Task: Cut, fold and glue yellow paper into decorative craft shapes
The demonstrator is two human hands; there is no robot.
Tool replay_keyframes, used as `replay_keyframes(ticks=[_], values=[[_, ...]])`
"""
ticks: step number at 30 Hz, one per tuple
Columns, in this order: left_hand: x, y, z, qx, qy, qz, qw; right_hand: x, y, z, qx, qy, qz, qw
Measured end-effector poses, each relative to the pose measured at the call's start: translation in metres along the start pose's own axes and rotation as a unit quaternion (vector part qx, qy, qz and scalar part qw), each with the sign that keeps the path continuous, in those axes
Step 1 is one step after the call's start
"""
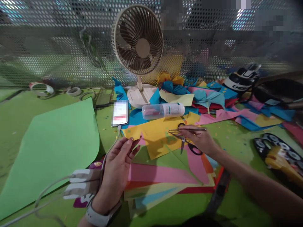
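This location is a workshop-type station for paper craft — identified by a green worktop covered with sheets and cut scraps of coloured paper, scissors, a tape roll and — at the rear — a perforated panel.

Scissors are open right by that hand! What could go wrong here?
The open scissors could nick the right hand, which is holding tweezers. The charging cable runs beside the left hand, so it might snag and tug the phone. The yellow paper pinched in that hand might tear if pulled.
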State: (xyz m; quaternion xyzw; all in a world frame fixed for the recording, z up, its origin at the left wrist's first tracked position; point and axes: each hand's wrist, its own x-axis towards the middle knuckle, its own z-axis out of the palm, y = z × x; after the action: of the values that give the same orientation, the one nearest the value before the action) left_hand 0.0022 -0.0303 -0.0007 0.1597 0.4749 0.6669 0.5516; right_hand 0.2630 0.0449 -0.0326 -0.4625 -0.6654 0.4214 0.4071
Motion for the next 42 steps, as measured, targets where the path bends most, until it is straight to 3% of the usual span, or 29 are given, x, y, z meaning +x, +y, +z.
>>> replay_keyframes(ticks=[9, 27, 34, 42], values=[[0.0, -0.001, -0.001, -0.01, 0.003, -0.006, 1.0, -0.001, 0.004, 0.002, 0.012, -0.027, 0.023, 0.999], [0.0, -0.002, -0.003, -0.012, -0.012, 0.001, 1.0, 0.003, 0.008, 0.006, 0.029, 0.043, 0.009, 0.999], [0.0, -0.002, -0.003, -0.007, -0.005, -0.006, 1.0, 0.005, 0.016, 0.002, 0.003, 0.016, 0.018, 1.0], [-0.001, -0.001, -0.001, -0.002, -0.002, -0.011, 1.0, 0.006, 0.011, 0.003, 0.046, 0.011, 0.033, 0.998]])
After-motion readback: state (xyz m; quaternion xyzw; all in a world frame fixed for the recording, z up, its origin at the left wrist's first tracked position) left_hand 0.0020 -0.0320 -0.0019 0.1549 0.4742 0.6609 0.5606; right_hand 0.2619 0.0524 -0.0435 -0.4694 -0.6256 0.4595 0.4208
